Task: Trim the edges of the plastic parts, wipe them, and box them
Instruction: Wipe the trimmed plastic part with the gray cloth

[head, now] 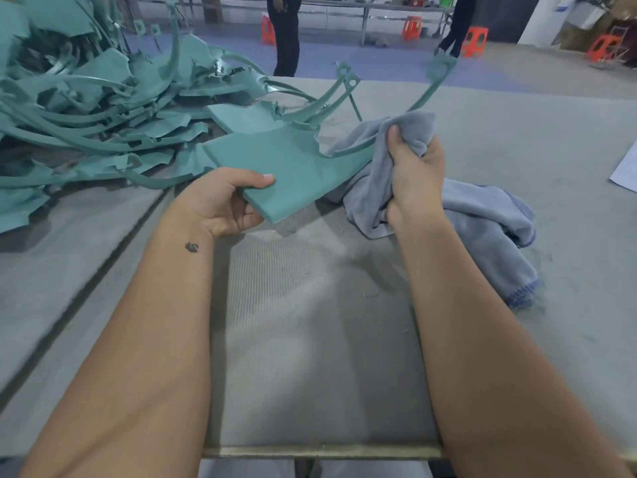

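**Part in one hand, cloth in the other**

Head view, looking down over both forearms at a grey table (310,339). The left hand (227,205) sits just left of centre, thumb on top and fingers curled beneath the near corner of a teal plastic part (293,167), pinching it firmly. The part is held tilted above the table, its flat panel running up toward 1 o'clock from that hand, and from the panel's far edge thin curved arms sweep up toward 12 and 1 o'clock, ending in small looped tabs.

At 3 o'clock from the part, the right hand (413,181) is clenched round a bunched grey cloth (379,160), thumb up, fingers wrapped tight. The cloth is pressed against the part's right edge, touching it where the panel meets one of the curved arms. The rest of the cloth trails down and away toward 4 o'clock, lying rumpled on the table with a blue stitched hem showing at its far end.

Up at 10 o'clock, a big tangled heap of teal parts (103,108) covers the table's left side, panels and curved strips lying every which way, close to the held part. A white sheet (625,170) peeks in at the 3 o'clock edge.

Beyond the table, at 12 o'clock, two people stand on the floor, and orange stools (475,41) are dotted among long benches.
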A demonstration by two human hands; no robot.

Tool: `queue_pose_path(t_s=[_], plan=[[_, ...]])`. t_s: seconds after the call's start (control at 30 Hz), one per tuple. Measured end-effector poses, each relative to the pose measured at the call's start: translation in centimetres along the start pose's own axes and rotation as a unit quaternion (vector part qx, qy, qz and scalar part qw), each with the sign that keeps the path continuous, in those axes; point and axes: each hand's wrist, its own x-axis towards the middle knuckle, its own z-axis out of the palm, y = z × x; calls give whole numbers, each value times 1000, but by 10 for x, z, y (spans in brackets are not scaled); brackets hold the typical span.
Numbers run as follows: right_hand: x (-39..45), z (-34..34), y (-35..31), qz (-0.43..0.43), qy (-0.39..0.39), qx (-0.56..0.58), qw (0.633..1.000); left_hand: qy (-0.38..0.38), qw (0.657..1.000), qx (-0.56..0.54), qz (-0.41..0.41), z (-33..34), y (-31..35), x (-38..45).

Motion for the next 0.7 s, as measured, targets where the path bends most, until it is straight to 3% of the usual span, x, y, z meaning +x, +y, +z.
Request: queue_pose_path(t_s=[0.2, 0.37, 0.57, 0.7], plan=[[9, -12, -11, -15, 85, 54, 995, -8, 997, 75, -30, -9, -2, 3], [7, -18, -13, -30, 138, 112, 984, -26, 994, 104, -7, -2, -6, 3], [-1, -5, -3, 38, 103, 127, 986, -56, 998, 36, 20, 20, -12, 4], [-12, 17, 4, 89, 54, 69, 992, -65, 996, 1, 57, 37, -21, 9]])
